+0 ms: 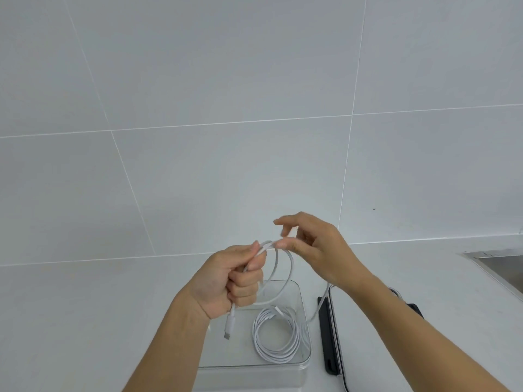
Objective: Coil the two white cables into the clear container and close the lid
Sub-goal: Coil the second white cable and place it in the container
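Note:
A clear rectangular container (304,312) stands open on the white counter, below my hands. One white cable (276,339) lies coiled inside it at the right. My left hand (235,278) grips loops of the second white cable (283,274) above the container, and its plug hangs down below my fist. My right hand (314,247) pinches the same cable at the top of the loop between thumb and finger. A loose strand of this cable trails off to the right behind my right forearm. The lid (329,335), clear with a black edge clip, lies right of the container.
A tiled white wall rises behind the counter. A metal sink (501,267) is set into the counter at the far right. The cable's tail runs across the lid area right of the container.

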Tool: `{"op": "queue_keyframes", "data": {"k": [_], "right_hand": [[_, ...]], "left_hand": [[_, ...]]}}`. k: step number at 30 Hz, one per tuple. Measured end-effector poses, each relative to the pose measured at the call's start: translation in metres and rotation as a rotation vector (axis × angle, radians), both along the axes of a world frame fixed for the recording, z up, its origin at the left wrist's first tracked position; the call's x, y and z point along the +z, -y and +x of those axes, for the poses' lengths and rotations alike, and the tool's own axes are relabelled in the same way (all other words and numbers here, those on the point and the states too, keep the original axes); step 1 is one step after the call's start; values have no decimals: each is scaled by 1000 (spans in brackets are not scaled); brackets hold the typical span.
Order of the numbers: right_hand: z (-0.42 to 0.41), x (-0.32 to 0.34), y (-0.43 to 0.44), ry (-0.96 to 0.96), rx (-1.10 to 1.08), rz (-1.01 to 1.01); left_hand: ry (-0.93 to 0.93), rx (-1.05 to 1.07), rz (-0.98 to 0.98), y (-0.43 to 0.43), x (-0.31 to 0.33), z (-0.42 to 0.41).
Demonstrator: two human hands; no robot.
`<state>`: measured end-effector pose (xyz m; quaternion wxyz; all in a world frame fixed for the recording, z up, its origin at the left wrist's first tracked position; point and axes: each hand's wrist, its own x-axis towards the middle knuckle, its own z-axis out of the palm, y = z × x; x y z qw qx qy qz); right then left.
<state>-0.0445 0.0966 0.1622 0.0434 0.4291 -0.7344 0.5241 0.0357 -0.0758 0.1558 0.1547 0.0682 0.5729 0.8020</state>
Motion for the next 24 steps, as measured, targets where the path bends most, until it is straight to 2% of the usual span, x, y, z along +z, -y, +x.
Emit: {"op": "queue_keyframes", "data": {"k": [3, 6, 12, 15, 17, 21, 24], "right_hand": [[-1, 8, -4, 259, 267, 62], [2, 11, -5, 329, 400, 45], [-3, 12, -4, 448, 288, -55], [-2, 13, 0, 411, 201, -30], [-2, 17, 0, 345, 161, -2], [-3, 19, -1, 270, 189, 74], [-5, 15, 4, 298, 205, 23]], "left_hand": [[-40, -67, 73, 3, 6, 4], [-77, -14, 121, 1, 13, 5], [-83, 345, 188, -16, 19, 0], [-92, 434, 177, -24, 16, -2], [-51, 381, 168, -22, 17, -3], [128, 138, 137, -11, 26, -2], [135, 181, 138, -12, 29, -1]]}}
